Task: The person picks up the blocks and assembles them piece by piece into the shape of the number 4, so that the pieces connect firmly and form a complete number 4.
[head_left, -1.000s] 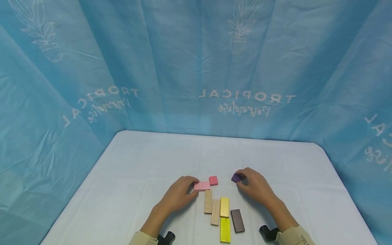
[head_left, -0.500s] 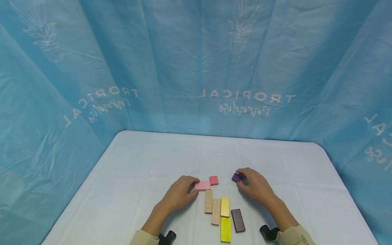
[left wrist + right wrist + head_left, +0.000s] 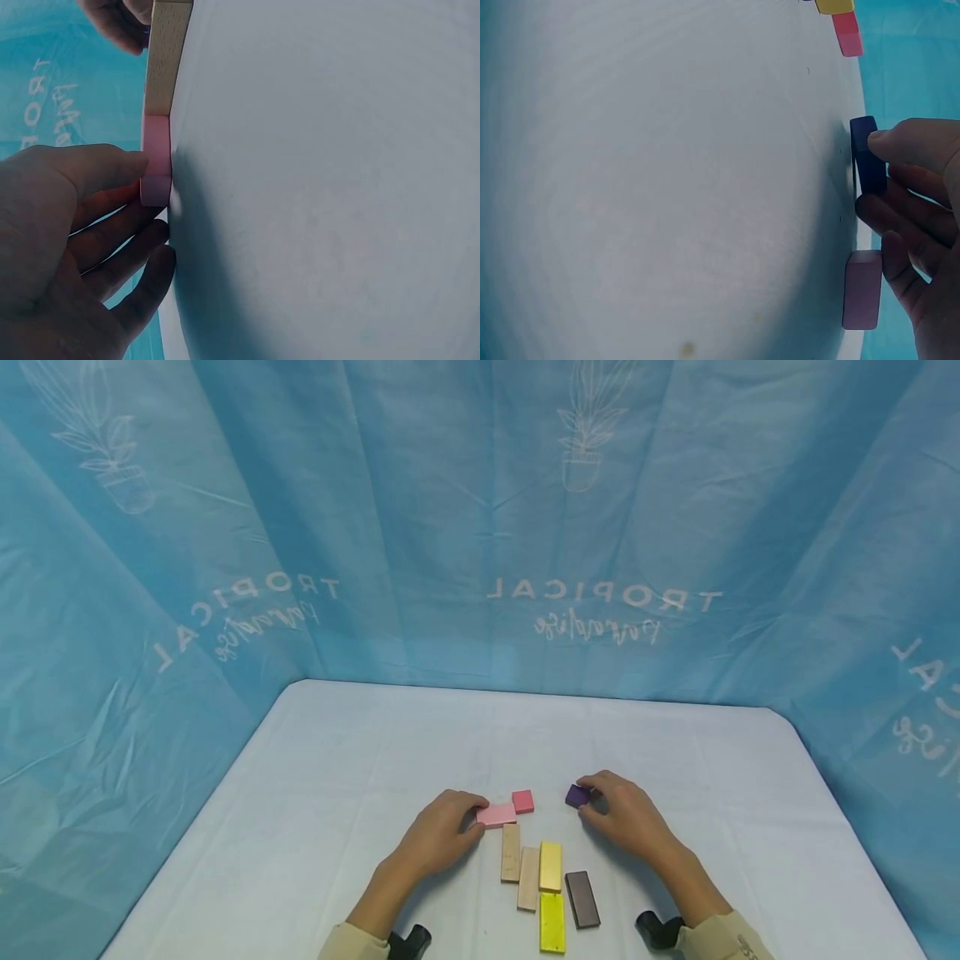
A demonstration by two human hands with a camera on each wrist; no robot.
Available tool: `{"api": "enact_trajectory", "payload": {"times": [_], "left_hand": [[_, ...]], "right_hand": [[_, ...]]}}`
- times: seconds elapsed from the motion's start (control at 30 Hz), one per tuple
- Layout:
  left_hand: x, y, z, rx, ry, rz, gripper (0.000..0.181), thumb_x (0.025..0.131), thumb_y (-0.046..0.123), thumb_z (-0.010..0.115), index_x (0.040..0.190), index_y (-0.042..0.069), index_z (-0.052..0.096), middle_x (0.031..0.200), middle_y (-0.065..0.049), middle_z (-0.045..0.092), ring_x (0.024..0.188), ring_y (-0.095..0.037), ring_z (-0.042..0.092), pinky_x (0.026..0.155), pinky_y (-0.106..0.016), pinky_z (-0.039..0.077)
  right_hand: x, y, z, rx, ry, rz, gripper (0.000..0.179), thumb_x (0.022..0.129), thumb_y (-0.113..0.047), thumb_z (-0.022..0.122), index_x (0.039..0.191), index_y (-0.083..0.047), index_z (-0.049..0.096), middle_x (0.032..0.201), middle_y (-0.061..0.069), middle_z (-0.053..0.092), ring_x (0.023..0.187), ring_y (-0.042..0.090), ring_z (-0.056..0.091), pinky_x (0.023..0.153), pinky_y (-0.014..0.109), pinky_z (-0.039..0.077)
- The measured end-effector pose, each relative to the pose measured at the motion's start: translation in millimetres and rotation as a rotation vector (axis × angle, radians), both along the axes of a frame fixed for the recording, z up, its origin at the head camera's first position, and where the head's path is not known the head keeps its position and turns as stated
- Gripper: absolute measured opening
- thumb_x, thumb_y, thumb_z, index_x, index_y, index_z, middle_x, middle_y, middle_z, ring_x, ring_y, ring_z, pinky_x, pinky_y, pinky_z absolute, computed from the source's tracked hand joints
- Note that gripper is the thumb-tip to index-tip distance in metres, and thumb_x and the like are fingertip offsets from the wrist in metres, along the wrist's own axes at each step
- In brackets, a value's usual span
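My left hand point(image 3: 441, 833) pinches the left end of a pale pink block point(image 3: 497, 816) between thumb and fingers. In the left wrist view the thumb point(image 3: 124, 165) lies on that block, which sits on the white cloth against the end of a wooden block point(image 3: 166, 64). A small dark pink block point(image 3: 522, 802) touches or nearly touches the pink one's far right corner. To the right, apart from these, my right hand point(image 3: 628, 817) pinches a dark purple block point(image 3: 577, 796). The right wrist view shows the purple block point(image 3: 868, 154) slightly tilted, close above or on the cloth.
Two natural wood blocks point(image 3: 510, 853) stand in staggered line nearer me. Beside them lie a pale yellow block point(image 3: 551, 867) and a bright yellow block point(image 3: 552, 923), end to end. A brown-grey block point(image 3: 582, 900) lies to their right. Blue curtains point(image 3: 480, 527) surround the white table point(image 3: 360, 735).
The purple block has turned slightly in my right hand's fingers. The pale pink block has swung a little at its right end. Both hands stay almost where they were.
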State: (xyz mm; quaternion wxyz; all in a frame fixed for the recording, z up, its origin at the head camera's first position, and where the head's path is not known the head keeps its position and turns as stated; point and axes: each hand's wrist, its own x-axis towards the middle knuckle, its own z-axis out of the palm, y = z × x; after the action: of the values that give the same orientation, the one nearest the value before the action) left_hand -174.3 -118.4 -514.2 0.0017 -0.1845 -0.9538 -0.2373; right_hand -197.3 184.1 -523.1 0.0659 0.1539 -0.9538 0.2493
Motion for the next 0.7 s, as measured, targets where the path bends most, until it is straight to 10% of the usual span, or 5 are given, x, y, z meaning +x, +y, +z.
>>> {"api": "enact_trajectory", "payload": {"times": [0.7], "left_hand": [[-0.7,-0.9,-1.7,0.008,0.027,-0.002,0.03,0.089,0.028,0.069,0.116,0.017,0.067,0.115,0.003,0.063,0.111,-0.015,0.055,0.096,-0.037,0.046]], "right_hand": [[-0.6,-5.0,-1.1,0.009,-0.001,0.027,0.038,0.079,-0.022,0.079,0.115,-0.016,0.069,0.105,-0.006,0.065,0.095,0.011,0.06,0.087,0.037,0.051]]}}
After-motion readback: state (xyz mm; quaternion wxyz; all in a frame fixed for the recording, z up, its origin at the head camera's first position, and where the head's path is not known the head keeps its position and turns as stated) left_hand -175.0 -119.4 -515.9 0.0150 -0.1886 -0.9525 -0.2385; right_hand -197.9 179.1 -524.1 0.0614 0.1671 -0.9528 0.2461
